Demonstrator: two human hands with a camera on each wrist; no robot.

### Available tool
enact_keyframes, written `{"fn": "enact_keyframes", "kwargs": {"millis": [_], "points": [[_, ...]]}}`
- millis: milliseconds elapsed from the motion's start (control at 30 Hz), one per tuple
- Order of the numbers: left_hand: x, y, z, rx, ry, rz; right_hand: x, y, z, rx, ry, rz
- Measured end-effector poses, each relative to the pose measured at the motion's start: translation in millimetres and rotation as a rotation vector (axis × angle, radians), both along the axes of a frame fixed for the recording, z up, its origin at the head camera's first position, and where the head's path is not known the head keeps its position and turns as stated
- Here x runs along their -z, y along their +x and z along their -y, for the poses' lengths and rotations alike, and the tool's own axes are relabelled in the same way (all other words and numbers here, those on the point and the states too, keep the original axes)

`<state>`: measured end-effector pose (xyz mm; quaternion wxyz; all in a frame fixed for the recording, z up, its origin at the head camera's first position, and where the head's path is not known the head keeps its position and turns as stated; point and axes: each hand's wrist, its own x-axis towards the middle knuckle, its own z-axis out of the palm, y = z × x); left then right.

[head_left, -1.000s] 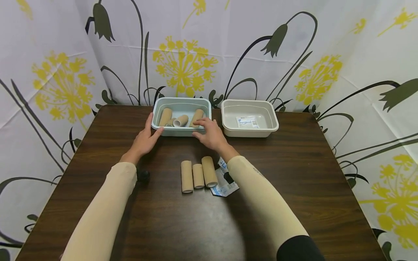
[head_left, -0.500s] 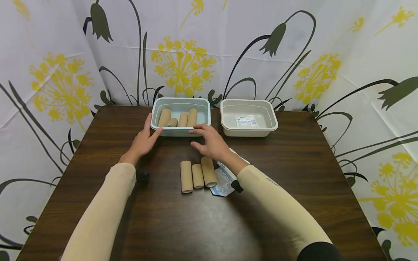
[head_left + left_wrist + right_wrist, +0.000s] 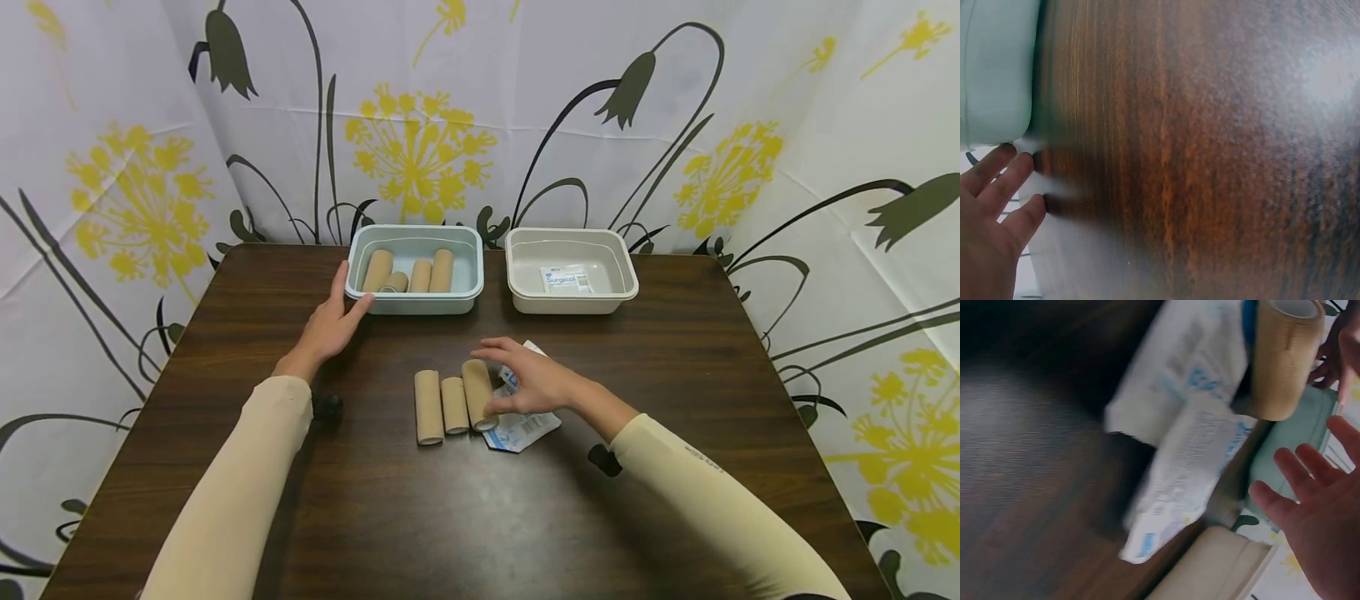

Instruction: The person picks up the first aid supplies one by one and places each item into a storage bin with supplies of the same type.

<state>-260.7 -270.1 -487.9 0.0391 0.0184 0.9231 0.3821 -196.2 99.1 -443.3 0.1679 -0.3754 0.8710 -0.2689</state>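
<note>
Three cardboard tubes lie side by side on the table: a long left tube, a short middle tube and a wider right tube. My right hand hovers at the right tube with fingers spread and loosely bent, the thumb overlapping its near end. In the right wrist view that hand holds nothing. Crumpled white-and-blue wrappers lie partly hidden under it. My left hand rests with extended fingers against the left front corner of the pale blue bin, which holds several tubes.
To the right of the blue bin stands an off-white bin with a packet marked "Surgical" inside. Both bins are near the back edge of the dark wooden table. A flower-patterned curtain hangs behind.
My right hand has moved from the blue bin back toward me and right, over the wide tube. Inside the bin, the right-hand tubes now stand straighter side by side. My left hand has stayed put.
</note>
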Motion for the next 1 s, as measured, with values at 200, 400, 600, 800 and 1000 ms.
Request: {"fn": "enact_keyframes", "kwargs": {"millis": [200,400,600,800,1000], "points": [[-0.7,2.1,2,-0.002,-0.005,-0.002,13.9,3.0,-8,-0.053,0.044,0.047],[-2.0,2.6,1,0.005,-0.01,-0.009,22.0,3.0,-8,-0.069,0.06,0.027],[-2.4,1.6,1,0.012,-0.012,-0.016,25.7,2.0,-7,-0.075,0.028,0.004],[-3.3,2.5,1,0.009,-0.01,-0.014,28.5,2.1,-7,-0.085,-0.006,-0.018],[-4.7,4.0,0,0.007,-0.004,-0.015,29.1,3.5,-7,-0.065,-0.007,-0.029]]}}
